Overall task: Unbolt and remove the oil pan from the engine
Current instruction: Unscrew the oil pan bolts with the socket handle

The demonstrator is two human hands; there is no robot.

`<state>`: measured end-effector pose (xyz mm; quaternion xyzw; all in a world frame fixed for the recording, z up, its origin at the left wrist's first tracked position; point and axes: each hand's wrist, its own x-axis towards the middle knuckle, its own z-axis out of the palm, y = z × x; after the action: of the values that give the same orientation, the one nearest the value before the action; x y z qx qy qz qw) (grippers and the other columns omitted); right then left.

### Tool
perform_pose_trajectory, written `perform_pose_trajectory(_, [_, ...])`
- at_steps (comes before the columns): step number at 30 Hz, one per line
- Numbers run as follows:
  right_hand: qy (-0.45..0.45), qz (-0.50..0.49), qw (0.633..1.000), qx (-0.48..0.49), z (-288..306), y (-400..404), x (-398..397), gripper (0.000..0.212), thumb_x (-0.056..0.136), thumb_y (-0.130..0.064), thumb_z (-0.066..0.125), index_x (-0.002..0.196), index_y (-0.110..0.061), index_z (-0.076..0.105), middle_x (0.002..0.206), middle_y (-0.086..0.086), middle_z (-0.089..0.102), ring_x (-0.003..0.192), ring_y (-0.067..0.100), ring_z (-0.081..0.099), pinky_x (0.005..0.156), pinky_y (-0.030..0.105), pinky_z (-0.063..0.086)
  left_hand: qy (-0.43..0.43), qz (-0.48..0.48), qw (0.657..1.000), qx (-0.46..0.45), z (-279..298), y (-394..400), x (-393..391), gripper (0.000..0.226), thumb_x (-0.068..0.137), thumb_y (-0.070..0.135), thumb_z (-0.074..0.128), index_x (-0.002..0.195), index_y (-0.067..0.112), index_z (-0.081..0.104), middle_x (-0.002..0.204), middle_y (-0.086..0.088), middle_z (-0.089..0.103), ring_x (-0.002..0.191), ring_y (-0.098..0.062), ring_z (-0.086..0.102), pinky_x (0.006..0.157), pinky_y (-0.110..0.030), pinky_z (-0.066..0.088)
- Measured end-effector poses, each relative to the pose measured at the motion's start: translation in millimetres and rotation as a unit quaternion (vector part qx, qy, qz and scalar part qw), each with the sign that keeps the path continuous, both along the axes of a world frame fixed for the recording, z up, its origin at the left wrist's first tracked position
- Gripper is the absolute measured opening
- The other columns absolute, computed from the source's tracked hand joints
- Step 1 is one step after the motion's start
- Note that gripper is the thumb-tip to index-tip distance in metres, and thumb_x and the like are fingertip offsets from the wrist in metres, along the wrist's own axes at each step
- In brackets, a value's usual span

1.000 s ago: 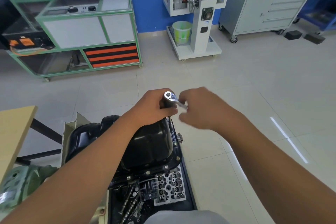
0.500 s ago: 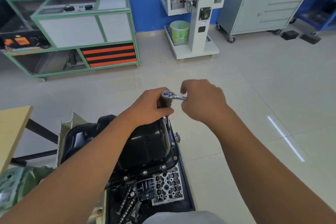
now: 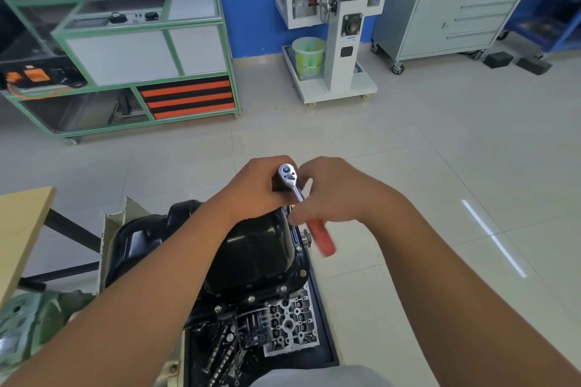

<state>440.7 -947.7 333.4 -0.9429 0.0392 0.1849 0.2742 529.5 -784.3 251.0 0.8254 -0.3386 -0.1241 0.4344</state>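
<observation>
left hand [image 3: 251, 195] gripping ratchet [image 3: 290, 181] head above black oil pan [image 3: 257, 248] far right edge; right hand [image 3: 339, 195] curled around its red handle.

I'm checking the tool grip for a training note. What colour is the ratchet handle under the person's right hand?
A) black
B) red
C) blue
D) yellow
B: the ratchet's chrome shank runs down to a red handle that sticks out below the right hand, while the left hand steadies the head over the black oil pan.
</observation>
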Motion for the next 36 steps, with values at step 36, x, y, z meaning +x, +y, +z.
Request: perform_pose_trajectory(36, [-0.212,-0.200,0.839,0.459,-5.3,-35.8,14.5,0.043,0.089,-0.051,0.066,0.097,-0.009,0.062,0.055,0.011,0.056,0.039,0.025,0.050,0.041,0.025,0.040,-0.123,0.070,0.988,0.068,-10.2,-3.3,-6.6,0.022,0.088,0.046,0.077,0.084,0.036,0.057,0.082,0.012,0.061,0.076,-0.007,0.059,0.068,-0.028,0.048])
